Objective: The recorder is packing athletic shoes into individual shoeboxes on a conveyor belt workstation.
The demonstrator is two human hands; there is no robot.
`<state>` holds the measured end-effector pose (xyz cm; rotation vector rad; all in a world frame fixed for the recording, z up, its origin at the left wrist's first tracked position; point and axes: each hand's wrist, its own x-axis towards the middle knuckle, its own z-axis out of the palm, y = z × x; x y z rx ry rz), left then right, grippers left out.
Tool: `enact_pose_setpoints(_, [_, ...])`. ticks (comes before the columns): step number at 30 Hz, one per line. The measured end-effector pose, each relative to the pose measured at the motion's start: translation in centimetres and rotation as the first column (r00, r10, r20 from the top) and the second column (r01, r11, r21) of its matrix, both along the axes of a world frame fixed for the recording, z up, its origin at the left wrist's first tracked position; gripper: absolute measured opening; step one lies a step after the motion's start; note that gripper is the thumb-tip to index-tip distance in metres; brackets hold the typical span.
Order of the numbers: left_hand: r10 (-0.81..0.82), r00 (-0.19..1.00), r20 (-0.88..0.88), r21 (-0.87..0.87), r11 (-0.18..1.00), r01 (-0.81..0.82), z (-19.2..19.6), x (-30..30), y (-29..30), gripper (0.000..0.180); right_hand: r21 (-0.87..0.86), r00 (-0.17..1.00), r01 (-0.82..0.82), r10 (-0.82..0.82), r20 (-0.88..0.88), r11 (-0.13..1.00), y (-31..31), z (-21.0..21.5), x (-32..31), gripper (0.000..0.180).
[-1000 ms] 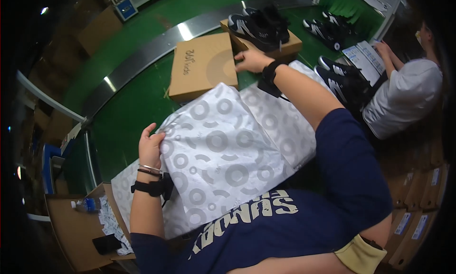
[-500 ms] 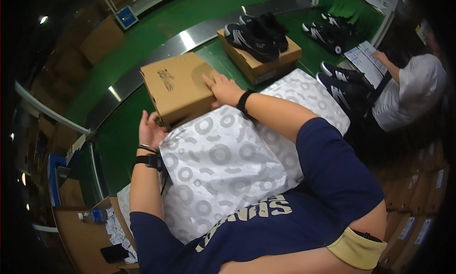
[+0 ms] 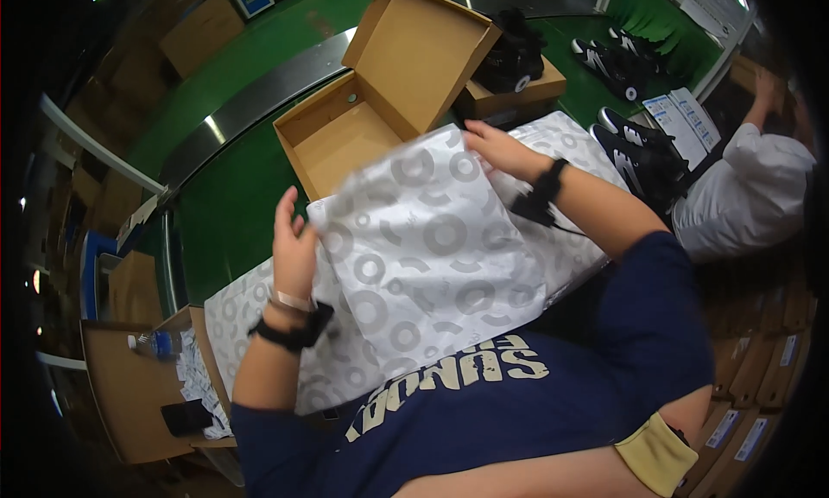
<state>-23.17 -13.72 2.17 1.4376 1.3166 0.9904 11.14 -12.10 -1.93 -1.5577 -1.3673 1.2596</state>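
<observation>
A sheet of white wrapping paper (image 3: pixel 432 247) with grey rings and arcs is raised in front of me. My left hand (image 3: pixel 295 252) is closed at its upper left edge. At the upper right corner, my right hand (image 3: pixel 508 151) pinches the paper between thumb and fingers. Just beyond the sheet stands a brown cardboard shoe box (image 3: pixel 332 148) with its lid (image 3: pixel 423 53) raised. Its visible inside is bare, while the sheet's blurred top edge covers its near part. More of the same paper (image 3: pixel 250 317) lies beneath the sheet on the work surface.
Black shoes (image 3: pixel 509 62) sit on another brown box (image 3: pixel 553 88) behind the lid. More black shoes (image 3: pixel 639 161) stand at right, near a co-worker's pale sleeve (image 3: pixel 747 183). At lower left, an open carton (image 3: pixel 129 403) holds paper slips and a bottle (image 3: pixel 155 344). Boxes are stacked at lower right.
The shoe box, closed before, now has its lid swung up and back. My hands have left the box and moved to the paper, which has risen at its far edge.
</observation>
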Motion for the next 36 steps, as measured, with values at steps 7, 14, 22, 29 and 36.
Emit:
enact_pose_setpoints(7, [-0.099, 0.973, 0.209, -0.194, 0.971, 0.141, -0.9, 0.2, -10.8, 0.069, -0.093, 0.879, -0.474, 0.464, -0.110, 0.876, -10.8, 2.4, -3.0, 0.080])
enact_pose_setpoints(14, [-0.079, 0.840, 0.537, -0.191, 0.958, 0.212, 0.2, -0.4, -6.1, 0.068, 0.062, 0.902, -0.272, 0.277, -0.331, 0.960, -7.9, 4.9, -7.5, 0.075])
enact_pose_setpoints(22, [0.033, 0.929, 0.369, -0.329, 0.939, 0.098, -1.4, -1.7, 16.6, 0.059, 0.001, 0.899, -0.100, 0.090, -0.429, 0.995, 14.6, 2.6, -9.1, 0.038])
enact_pose_setpoints(29, [0.150, 0.322, -0.935, 0.033, 0.939, -0.341, -5.9, -2.4, 14.6, 0.087, -0.021, 0.339, -0.703, 0.362, 0.868, 0.711, 12.4, -2.9, -15.1, 0.062])
enact_pose_setpoints(36, [0.201, 0.519, -0.831, 0.138, 0.978, -0.159, -1.1, -21.6, 10.0, 0.037, 0.104, 0.241, -0.551, 0.039, 0.970, 0.828, 13.4, -3.9, -12.6, 0.026])
